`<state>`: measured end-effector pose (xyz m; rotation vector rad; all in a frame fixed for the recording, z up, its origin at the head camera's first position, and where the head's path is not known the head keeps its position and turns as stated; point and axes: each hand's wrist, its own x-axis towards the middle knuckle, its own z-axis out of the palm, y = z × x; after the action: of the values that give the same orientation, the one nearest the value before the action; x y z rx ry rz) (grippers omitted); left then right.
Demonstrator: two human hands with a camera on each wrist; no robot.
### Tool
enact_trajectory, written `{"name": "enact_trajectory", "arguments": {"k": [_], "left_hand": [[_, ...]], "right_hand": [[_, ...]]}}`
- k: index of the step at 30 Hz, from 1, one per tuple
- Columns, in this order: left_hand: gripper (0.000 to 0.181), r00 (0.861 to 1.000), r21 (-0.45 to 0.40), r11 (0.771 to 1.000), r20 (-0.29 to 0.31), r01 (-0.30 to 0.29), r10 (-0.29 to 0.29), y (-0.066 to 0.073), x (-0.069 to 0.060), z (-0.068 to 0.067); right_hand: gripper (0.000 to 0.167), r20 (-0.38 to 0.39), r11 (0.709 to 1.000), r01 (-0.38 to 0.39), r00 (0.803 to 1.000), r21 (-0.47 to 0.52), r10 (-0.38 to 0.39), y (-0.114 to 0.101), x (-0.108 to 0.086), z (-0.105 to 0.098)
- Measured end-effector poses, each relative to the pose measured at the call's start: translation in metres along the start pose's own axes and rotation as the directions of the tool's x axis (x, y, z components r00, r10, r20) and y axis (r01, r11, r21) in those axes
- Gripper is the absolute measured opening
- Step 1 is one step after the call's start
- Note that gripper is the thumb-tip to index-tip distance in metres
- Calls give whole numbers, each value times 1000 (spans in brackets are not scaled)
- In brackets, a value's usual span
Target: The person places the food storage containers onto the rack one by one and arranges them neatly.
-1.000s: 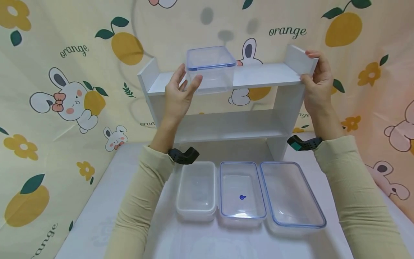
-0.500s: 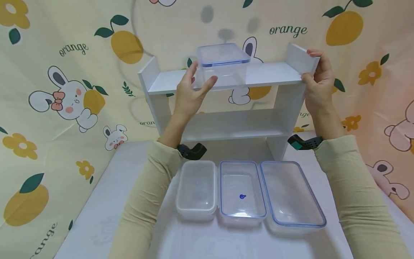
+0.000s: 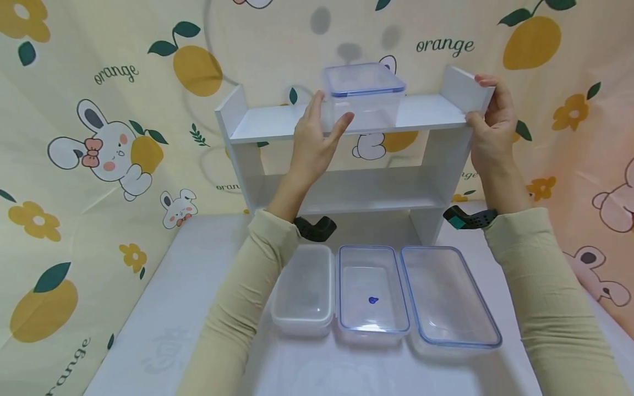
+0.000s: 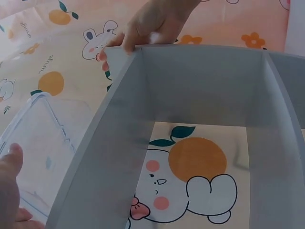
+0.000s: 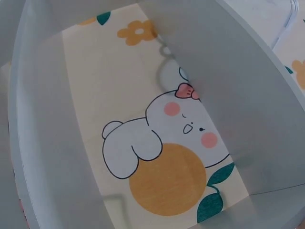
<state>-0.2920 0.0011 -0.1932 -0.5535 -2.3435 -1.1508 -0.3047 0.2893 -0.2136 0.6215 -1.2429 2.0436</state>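
Note:
A clear plastic food container [image 3: 366, 102] with a blue-rimmed lid sits at the front of the white shelf unit's [image 3: 277, 122] top board. My left hand [image 3: 314, 140] is against its left end, fingers fairly straight along the side and thumb across the front. In the left wrist view the thumb [image 4: 12, 162] shows in front of the container [image 4: 52, 143]. My right hand [image 3: 492, 129] grips the raised right side panel of the shelf, thumb in front and fingers over the outer edge. The right wrist view shows only the shelf's inside, no hand.
Three more clear containers stand in a row on the white table [image 3: 183, 308]: a white-lidded one [image 3: 304, 291], a blue-rimmed one [image 3: 371, 313] and a larger blue-rimmed one [image 3: 451, 297]. A patterned cloth [image 3: 119, 44] hangs behind the shelf.
My left hand and the container have moved right along the top board. My right hand has kept its grip on the side panel.

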Motion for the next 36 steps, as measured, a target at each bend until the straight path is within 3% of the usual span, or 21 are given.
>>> {"name": "enact_trajectory", "arguments": {"k": [13,20,31,36], "left_hand": [[71,999,58,998,-32,27,-25,1,2,9],[73,998,2,999,-42,41,-41,-1,-2,7],[64,999,-158,987,-51,-24,16,-1,-31,0],[58,995,-205,976,-82,-66,50,-2,-44,-1]], "right_hand": [[45,18,1000,-2,1000,-20,2,2,3,0],[46,45,995,12,999,-102,-7,3,6,3],[48,96,987,48,995,-151,-34,1,9,0],[52,85,978,18,996,-209,-1,0,8,-1]]}}
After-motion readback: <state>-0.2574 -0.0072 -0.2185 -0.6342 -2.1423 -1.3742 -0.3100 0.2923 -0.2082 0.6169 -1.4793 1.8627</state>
